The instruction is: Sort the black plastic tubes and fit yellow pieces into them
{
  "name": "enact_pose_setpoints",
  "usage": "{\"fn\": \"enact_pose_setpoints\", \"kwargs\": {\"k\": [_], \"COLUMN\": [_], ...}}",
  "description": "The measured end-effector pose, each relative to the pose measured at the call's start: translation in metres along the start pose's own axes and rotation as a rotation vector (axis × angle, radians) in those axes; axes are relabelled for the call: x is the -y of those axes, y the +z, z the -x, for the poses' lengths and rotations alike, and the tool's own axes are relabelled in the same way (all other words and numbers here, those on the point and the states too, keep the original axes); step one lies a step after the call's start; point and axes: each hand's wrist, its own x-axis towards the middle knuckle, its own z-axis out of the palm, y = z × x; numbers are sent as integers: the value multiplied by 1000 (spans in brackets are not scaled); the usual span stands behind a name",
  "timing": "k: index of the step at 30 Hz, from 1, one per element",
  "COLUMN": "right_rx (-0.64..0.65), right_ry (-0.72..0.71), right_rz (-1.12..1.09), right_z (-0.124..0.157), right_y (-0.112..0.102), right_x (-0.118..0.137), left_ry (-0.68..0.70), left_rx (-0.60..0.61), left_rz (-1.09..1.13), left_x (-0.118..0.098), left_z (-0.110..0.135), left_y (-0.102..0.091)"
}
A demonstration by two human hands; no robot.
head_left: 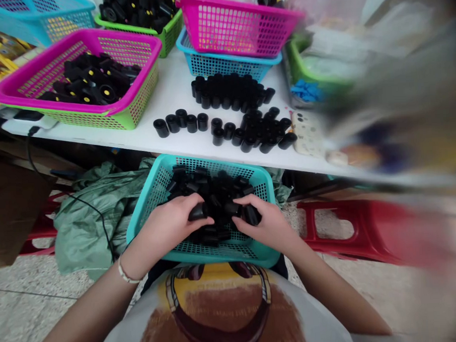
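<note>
A red plastic stool stands on the tiled floor to the right, a crumpled green woven sack lies near left, and a magenta-rimmed green basket sits on the white bench far left.

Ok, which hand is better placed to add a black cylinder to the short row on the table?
Probably the left hand: it holds a black cylinder and sits on the side of the teal basket nearer the short row of cylinders. The right hand, gripping another cylinder, is farther across the basket.

Bright even light | faint shadows | right edge smeared, bowed (wide-lens warp) | left hand, right hand sharp
</note>
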Motion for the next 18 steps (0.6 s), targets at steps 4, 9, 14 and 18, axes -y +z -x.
{"fn": "enact_pose_setpoints", "kwargs": {"k": [4,9,14,18], "right_rx": [13,58,165,178], "right_ry": [-86,-85,-241,-374], "right_rz": [-112,-128,-2,115], "right_z": [6,9,2,-15], "right_y": [-10,-9,-3,-9], "right_x": [17,23,23,30], "left_ry": [70,96,137,200], "left_rx": [97,174,242,149], "left_rz": [111,198,153,374], "left_x": [-7,-14,-16,-15], "left_z": [-2,-2,-3,-15], "left_y": [5,4,1,-7]}}
